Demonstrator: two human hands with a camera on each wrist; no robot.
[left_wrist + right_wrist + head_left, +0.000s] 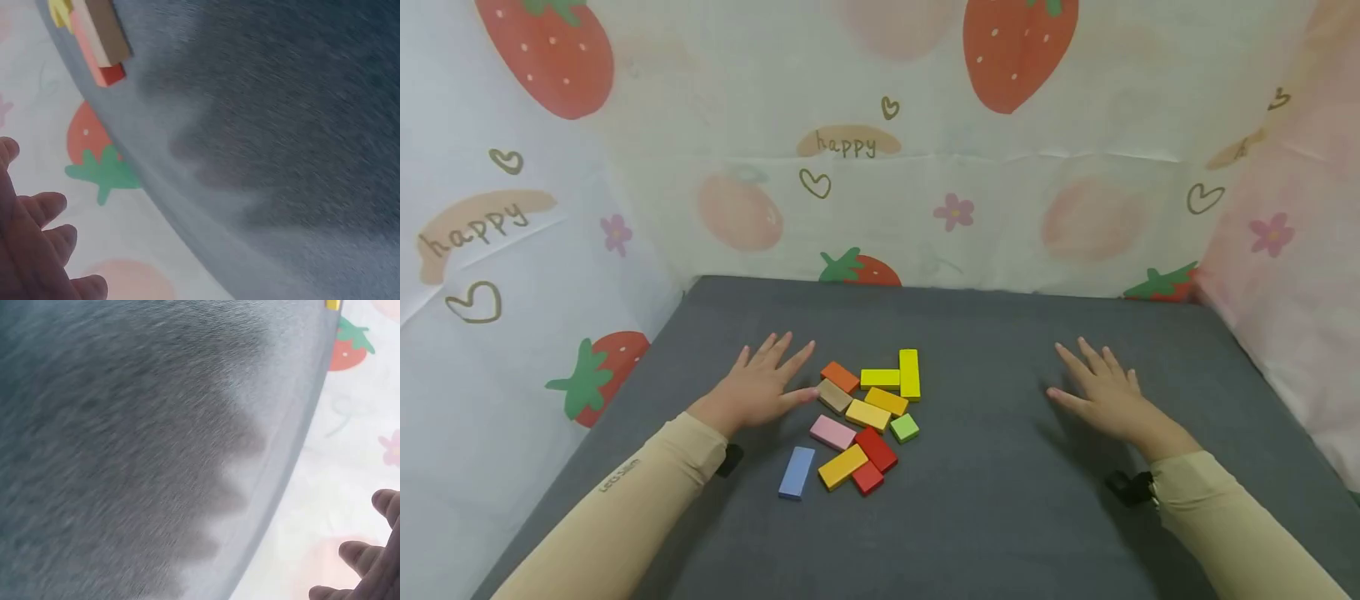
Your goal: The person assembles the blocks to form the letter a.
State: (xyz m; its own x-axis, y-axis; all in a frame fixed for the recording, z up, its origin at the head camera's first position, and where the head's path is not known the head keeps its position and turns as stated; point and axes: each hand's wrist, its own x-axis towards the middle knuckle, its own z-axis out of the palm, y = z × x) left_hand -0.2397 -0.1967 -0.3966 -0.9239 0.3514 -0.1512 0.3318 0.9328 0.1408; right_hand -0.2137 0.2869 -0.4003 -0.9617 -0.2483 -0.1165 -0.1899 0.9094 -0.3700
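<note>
My left hand (756, 392) is spread with fingers straight, left of a loose cluster of coloured blocks. Its thumb tip appears beside the tan block (835, 397); whether they touch I cannot tell. Around that lie an orange block (840, 377), yellow blocks (880, 379), a pink block (832, 432), red blocks (877, 451), a small green block (905, 427) and a blue block (796, 472). One golden block (843, 467) meets the red ones. Far to the right, my right hand (1108, 400) is spread above the tabletop, holding nothing; its shadow falls below it.
A dark grey cloth (985, 517) covers the table. Behind and along the sides hang white curtains (1000, 217) printed with strawberries, hearts and flowers. Each wrist carries a small black device, the right one (1129, 488) showing plainly below the cuff.
</note>
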